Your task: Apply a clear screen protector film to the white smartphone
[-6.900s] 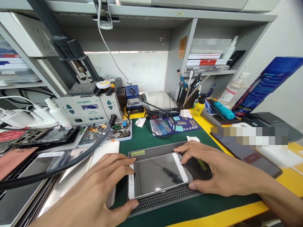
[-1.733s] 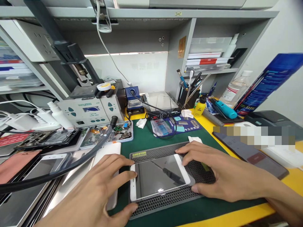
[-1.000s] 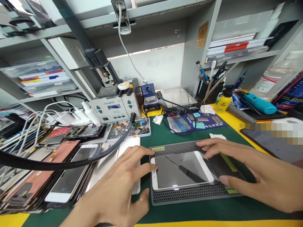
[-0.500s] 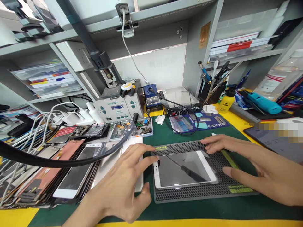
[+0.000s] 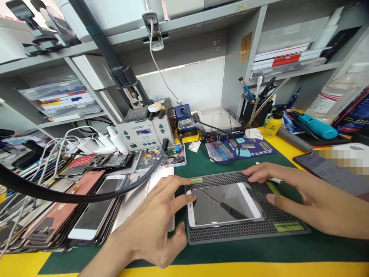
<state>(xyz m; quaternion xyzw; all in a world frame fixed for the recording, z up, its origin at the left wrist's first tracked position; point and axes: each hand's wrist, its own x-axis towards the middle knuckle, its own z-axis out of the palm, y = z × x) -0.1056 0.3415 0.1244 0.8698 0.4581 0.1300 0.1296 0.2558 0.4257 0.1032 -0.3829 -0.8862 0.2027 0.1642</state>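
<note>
A white-framed smartphone (image 5: pixel 221 207) lies face up on a grey honeycomb mat (image 5: pixel 230 235), its dark screen mirroring a long dark shape. Clear film shows past its right end. My left hand (image 5: pixel 155 215) is open, fingers apart, at the phone's left end; one fingertip overlaps the phone's edge and another rests by the mat's upper left corner. Thumb and fingers of my right hand (image 5: pixel 302 196) are also spread, over the mat to the right of the phone, and nothing shows in their grasp. A white slip (image 5: pixel 276 179) partly shows behind that hand.
Stacked phones and screens (image 5: pixel 98 207) fill the left side, with a black hose (image 5: pixel 86 199) arching over them. Behind stand a grey rework station (image 5: pixel 142 132), a tray of small parts (image 5: pixel 173 159) and a tool holder (image 5: pixel 255 111). Another phone (image 5: pixel 325 169) lies far right.
The whole view has shifted slightly. My left index fingertip reaches a little further over the phone's left end. My right hand keeps nearly the same pose, and the phone stays on the mat.
</note>
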